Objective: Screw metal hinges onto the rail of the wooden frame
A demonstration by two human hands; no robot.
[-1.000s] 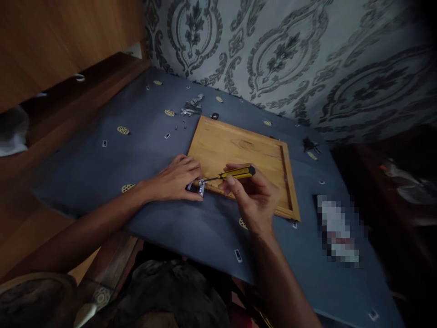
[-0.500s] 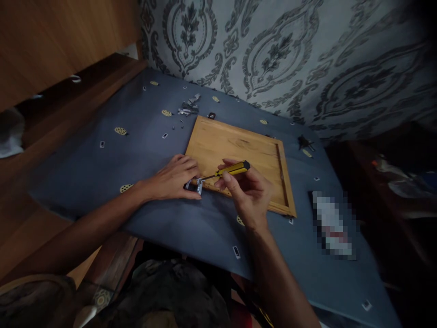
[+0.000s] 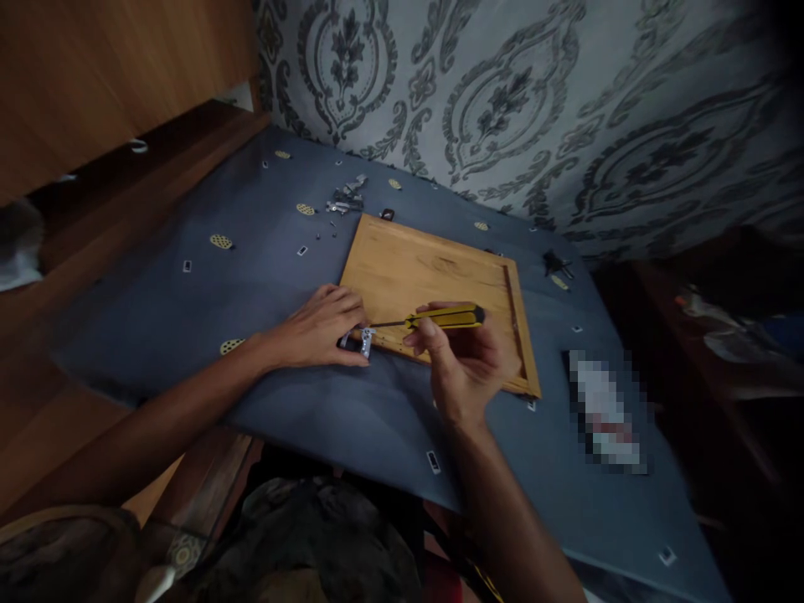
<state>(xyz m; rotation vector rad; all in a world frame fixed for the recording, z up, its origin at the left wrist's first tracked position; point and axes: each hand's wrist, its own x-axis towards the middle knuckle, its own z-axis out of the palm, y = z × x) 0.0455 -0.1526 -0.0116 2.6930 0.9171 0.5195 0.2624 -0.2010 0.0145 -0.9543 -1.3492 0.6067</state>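
A wooden panel (image 3: 427, 272) with a raised frame lies on the blue covered table. At its near left corner sits a metal hinge (image 3: 365, 342). My left hand (image 3: 327, 322) rests on that corner, its fingers closed around the hinge and the panel's edge. My right hand (image 3: 468, 360) grips a screwdriver (image 3: 445, 316) with a yellow and black handle. The screwdriver lies nearly level, its shaft pointing left, with the tip close to the hinge. Whether the tip touches a screw cannot be made out.
More metal hinges (image 3: 345, 197) lie in a pile behind the panel, with several small screws (image 3: 325, 234) nearby. A dark object (image 3: 556, 265) lies at the far right, and a blurred-out item (image 3: 606, 414) on the right side. A patterned wall (image 3: 490, 92) borders the table's back.
My right hand has shifted slightly right and down, and the screwdriver has tilted flatter, its handle swinging right. My left hand stays on the hinge.
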